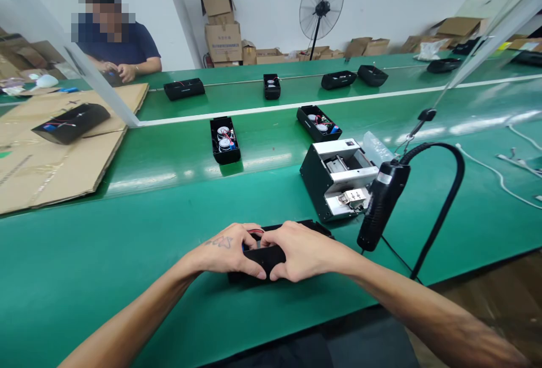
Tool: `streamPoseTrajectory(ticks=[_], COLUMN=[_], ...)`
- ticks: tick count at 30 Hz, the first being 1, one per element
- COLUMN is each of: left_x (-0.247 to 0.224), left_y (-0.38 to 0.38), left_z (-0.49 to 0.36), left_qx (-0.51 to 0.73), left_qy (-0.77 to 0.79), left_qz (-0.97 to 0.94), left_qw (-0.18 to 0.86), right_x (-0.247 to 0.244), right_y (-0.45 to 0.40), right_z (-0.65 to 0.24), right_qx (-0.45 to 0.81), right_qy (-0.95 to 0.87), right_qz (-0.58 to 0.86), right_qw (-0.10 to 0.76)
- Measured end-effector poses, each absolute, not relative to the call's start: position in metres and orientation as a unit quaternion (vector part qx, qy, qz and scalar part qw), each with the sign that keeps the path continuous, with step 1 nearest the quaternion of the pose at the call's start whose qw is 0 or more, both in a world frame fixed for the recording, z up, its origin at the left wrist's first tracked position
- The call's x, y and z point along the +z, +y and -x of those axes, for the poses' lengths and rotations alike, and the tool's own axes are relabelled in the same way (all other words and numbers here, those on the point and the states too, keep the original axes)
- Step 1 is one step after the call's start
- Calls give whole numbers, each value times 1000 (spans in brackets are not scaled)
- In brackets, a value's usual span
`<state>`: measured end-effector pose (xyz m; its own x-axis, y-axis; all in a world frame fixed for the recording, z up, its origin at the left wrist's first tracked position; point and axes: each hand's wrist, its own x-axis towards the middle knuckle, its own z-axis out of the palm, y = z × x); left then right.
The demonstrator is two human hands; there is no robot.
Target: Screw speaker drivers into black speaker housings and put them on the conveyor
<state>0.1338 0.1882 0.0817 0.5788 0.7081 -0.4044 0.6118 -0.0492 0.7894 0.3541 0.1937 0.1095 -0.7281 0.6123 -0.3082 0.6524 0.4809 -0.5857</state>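
While left hand and right hand grasp near wall of black housing on counter, thumbs outside, steady even pressure seems best; keep red wire clear of edge; fingertips inside mostly hidden, so cannot tell what they press.

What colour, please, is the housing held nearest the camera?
The housing is black; the head view shows it best.
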Motion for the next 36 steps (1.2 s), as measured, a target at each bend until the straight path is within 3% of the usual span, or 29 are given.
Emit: streamPoseTrajectory(ticks=[15,36], left_x=[79,80], left_y=[187,182], left_z=[-135,-136], left_qx=[59,63], left_qy=[448,437], left_qz=[-727,-756], left_qw=[518,482], right_x=[109,96], right_y=[187,174], right_z=[-346,-346], right_qx=[-274,-216], right_qy=[878,906], right_qz=[-386,-362], right_qw=[66,23])
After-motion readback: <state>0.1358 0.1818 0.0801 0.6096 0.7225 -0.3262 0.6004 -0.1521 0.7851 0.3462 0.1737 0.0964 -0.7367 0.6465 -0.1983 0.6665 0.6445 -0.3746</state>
